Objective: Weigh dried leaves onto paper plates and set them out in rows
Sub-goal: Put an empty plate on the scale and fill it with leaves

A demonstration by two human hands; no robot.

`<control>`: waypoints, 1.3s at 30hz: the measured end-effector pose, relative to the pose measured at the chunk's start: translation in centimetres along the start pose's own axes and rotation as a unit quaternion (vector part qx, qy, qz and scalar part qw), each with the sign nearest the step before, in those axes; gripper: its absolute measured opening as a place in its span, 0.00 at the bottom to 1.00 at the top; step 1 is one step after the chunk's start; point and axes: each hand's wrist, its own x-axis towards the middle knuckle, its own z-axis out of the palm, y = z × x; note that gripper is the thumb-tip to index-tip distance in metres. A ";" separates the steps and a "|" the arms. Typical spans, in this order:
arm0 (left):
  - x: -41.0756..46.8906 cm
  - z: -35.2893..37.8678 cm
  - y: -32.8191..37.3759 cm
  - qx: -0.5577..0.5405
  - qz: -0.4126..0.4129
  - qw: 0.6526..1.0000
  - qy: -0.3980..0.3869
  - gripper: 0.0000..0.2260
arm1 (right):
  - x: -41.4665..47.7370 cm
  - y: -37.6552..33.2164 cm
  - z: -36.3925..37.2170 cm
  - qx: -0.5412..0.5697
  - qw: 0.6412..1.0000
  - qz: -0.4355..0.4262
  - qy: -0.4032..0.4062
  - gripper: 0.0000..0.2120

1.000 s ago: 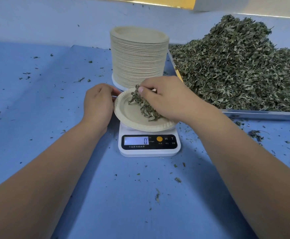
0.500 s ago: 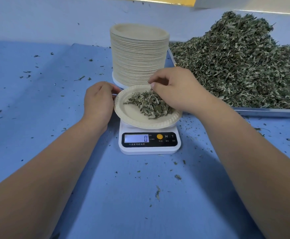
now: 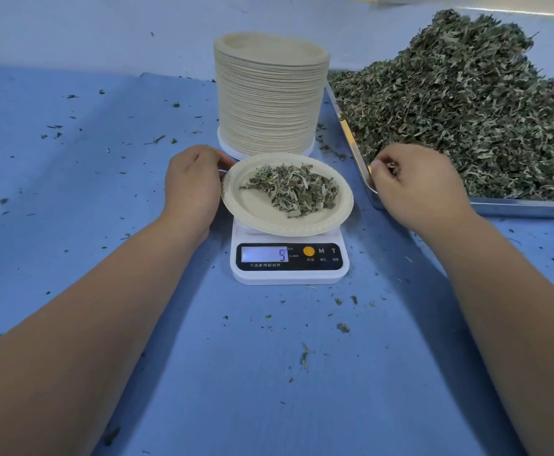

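My right grip (image 3: pixel 413 185) has left the paper plate (image 3: pixel 256 212) and gone over to the near corner of the tray (image 3: pixel 525 209). The number on the screen (image 3: pixel 264 254) was 0 and now it is 9. My left grip (image 3: pixel 191 185) has stayed at the plate's left rim.

The plate sits on top of the scale (image 3: pixel 289 274), in the middle of the blue surface (image 3: pixel 203 373). A little pile of leaves (image 3: pixel 293 190) lies on the plate, more to the far right side. The plate hides most of the scale's top. I see only the backs of my grips, so most of my fingertips are hidden. The tray is cut off at the right edge. The small words under the screen are too tiny to read.

The plate is round, pale and shallow, with a crinkly rim. The leaves are dry, curly and grey-green. The scale is white and smooth with a black front and an orange button. Just behind it stands a tall stack of plates (image 3: pixel 270 97), ribbed down its side. The tray is shiny metal and holds a big heap (image 3: pixel 466 110) of the same leaves. Dark crumbs (image 3: pixel 343 327) are scattered over the surface.

My left grip is curled up, with the thumb on the plate's rim, holding it. My right grip is curled nearly closed and pinches a few leaf bits (image 3: pixel 392 166) above the tray's corner.
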 end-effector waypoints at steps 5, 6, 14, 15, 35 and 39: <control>-0.3 -0.2 0.2 -0.005 0.003 1.000 -0.004 0.16 | 0.0 1.0 0.5 -0.106 0.989 0.067 -0.074 0.27; -0.3 -0.2 0.2 -0.007 0.002 1.000 -0.006 0.16 | 0.0 1.0 0.6 -0.119 0.985 0.077 -0.092 0.30; -0.5 -0.2 0.4 -0.003 -0.002 1.000 -0.001 0.15 | 0.1 1.2 0.8 -0.132 0.983 0.051 -0.112 0.34; -0.5 -0.2 0.5 -0.005 -0.002 1.000 -0.001 0.15 | 0.0 1.2 0.8 -0.129 0.985 0.047 -0.108 0.34; -0.1 -0.1 0.1 -0.005 -0.014 1.000 -0.008 0.14 | 0.5 3.6 -0.5 -0.158 0.964 0.142 -0.159 0.42; -0.2 0.0 0.2 -0.009 -0.012 1.000 -0.007 0.13 | 0.4 3.1 -0.4 -0.150 0.973 0.092 -0.149 0.38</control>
